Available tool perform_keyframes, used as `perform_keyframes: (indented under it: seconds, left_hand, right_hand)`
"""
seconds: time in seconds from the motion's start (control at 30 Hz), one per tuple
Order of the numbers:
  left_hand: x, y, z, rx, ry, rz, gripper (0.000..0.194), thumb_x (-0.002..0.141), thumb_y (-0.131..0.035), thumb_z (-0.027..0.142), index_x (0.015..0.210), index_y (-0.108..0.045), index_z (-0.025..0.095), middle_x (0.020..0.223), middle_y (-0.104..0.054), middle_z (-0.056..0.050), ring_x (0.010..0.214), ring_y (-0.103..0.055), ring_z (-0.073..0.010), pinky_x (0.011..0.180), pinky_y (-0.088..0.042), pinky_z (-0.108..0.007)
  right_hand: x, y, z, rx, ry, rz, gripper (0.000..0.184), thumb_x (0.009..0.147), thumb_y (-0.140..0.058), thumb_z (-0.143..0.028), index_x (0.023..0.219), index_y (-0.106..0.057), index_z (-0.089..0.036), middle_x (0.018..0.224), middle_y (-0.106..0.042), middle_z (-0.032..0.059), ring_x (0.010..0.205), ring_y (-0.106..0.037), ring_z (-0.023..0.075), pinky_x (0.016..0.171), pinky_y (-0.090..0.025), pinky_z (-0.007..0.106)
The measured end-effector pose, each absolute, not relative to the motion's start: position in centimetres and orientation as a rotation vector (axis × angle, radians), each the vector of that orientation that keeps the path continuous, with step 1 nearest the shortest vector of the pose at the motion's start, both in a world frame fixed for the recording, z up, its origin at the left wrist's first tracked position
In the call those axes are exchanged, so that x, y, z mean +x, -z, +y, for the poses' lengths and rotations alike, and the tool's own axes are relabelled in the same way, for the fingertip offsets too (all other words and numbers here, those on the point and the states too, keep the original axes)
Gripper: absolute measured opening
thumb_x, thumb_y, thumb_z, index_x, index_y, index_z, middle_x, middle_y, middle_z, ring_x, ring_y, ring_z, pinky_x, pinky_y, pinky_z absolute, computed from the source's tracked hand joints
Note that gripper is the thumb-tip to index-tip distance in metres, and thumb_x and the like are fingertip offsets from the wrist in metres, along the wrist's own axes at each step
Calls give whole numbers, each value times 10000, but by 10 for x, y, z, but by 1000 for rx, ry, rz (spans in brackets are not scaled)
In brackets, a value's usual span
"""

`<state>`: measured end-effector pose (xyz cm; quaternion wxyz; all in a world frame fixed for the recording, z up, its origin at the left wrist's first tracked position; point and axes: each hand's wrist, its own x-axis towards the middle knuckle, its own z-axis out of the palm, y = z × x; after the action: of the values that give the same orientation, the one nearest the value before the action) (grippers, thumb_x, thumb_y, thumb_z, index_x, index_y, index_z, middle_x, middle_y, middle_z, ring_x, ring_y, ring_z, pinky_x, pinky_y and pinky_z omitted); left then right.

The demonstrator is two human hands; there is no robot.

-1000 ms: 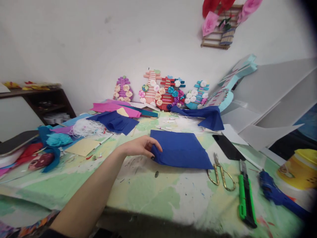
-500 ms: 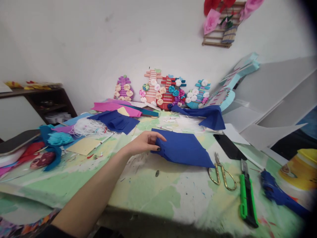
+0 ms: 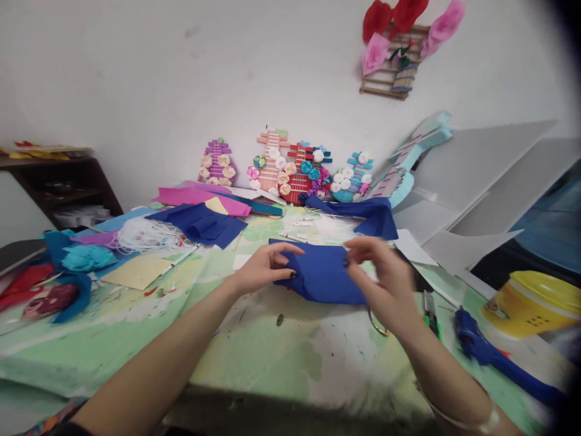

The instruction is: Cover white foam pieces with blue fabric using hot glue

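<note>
A dark blue sheet, which looks like craft paper, lies in front of me with its near edge bent up. At its left edge is my left hand, thumb and forefinger spread apart over the blue surface. Over the sheet's right side hovers my right hand, fingers curved and apart, slightly blurred; whether it touches the sheet I cannot tell. Scissors with gold handles are mostly covered by that hand. Beyond it, a green box cutter is partly hidden by my right arm.
A blue glue gun and a yellow tub stand at the right. A black phone shows behind my right hand. Left are white string, more blue paper and coloured scraps. Small flower-decorated guitars line the wall.
My right hand has come into view from the right and over the sheet, covering much of the scissors. My left hand keeps its place at the sheet's left edge. The view has shifted slightly.
</note>
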<state>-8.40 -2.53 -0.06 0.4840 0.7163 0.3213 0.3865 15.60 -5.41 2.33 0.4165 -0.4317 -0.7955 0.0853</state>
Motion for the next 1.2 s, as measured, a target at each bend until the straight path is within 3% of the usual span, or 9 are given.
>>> perform_keyframes:
  seconds: [0.13, 0.33, 0.5, 0.63, 0.73, 0.87, 0.97, 1.1, 1.2]
  left_hand:
    - [-79, 2, -31, 1811, -765, 724, 243, 762, -637, 241, 968, -614, 113, 516, -383, 71, 481, -332, -61, 491, -268, -196]
    - [-67, 2, -44, 1768, -631, 619, 337, 783, -543, 146, 1120, -554, 158, 584, -447, 54, 524, -392, -75, 520, -284, -198]
    - [-67, -1, -47, 1627, -577, 510, 513, 722, -526, 69, 1217, -498, 201, 973, -662, -67, 933, -624, -189, 804, -452, -298]
    - [-72, 2, -42, 1574, -660, 464, 568, 669, -514, 5, 1198, -512, 214, 1057, -687, -67, 1050, -628, -200, 954, -433, -356]
    - [-76, 3, -36, 1594, -730, 521, 523, 684, -538, 8, 1175, -541, 188, 1015, -709, -83, 1019, -648, -209, 936, -459, -360]
    - [-88, -2, -24, 1582, -966, 730, 332, 662, -641, 75, 989, -644, 133, 965, -720, -102, 952, -673, -233, 919, -486, -383]
    - [-103, -5, -14, 1481, -1227, 932, 314, 590, -736, 131, 895, -658, 120, 948, -721, -103, 946, -675, -266, 893, -512, -408]
    - [-116, -7, -8, 1401, -1389, 1029, 403, 500, -823, 187, 858, -654, 116, 902, -719, -95, 917, -681, -295, 815, -553, -397]
    - [-117, -5, -6, 1401, -1416, 1070, 423, 477, -842, 215, 839, -650, 110, 887, -711, -94, 872, -693, -295, 789, -560, -385]
  right_hand:
    - [144, -7, -33, -1178, -363, -2208, 265, 771, -524, -87, 976, -657, -188, 991, -679, 69, 933, -608, 207, 851, -471, 373]
    - [144, 9, -24, -1145, -549, -2264, 459, 655, -384, 27, 954, -652, -197, 979, -692, 23, 914, -607, 166, 816, -457, 293]
    - [157, 1, -37, -1034, -712, -2483, 493, 661, -484, -48, 1129, -574, -173, 1081, -615, 70, 925, -564, 190, 830, -455, 327]
    - [161, 0, -48, -988, -615, -2777, 699, 609, -692, -212, 1271, -474, -159, 1386, -397, 158, 1235, -367, 330, 991, -339, 499]
    - [158, 5, -51, -1129, -463, -2810, 830, 617, -699, -229, 1373, -368, -142, 1469, -287, 196, 1309, -254, 383, 979, -295, 586]
    - [157, 10, -46, -1103, -208, -2767, 718, 665, -536, -38, 1356, -423, -193, 1425, -410, 140, 1289, -341, 306, 971, -316, 517]
    - [161, 12, -41, -999, -114, -2730, 705, 665, -426, 44, 1308, -490, -238, 1363, -509, 83, 1274, -407, 236, 1010, -281, 479]
    - [167, 13, -34, -1026, 60, -2592, 731, 662, -378, 71, 1276, -525, -297, 1321, -557, 33, 1297, -402, 234, 1061, -161, 561]
    - [170, 12, -27, -1179, 109, -2442, 699, 645, -403, 75, 1187, -612, -315, 1344, -534, 38, 1341, -328, 287, 1041, -174, 617]
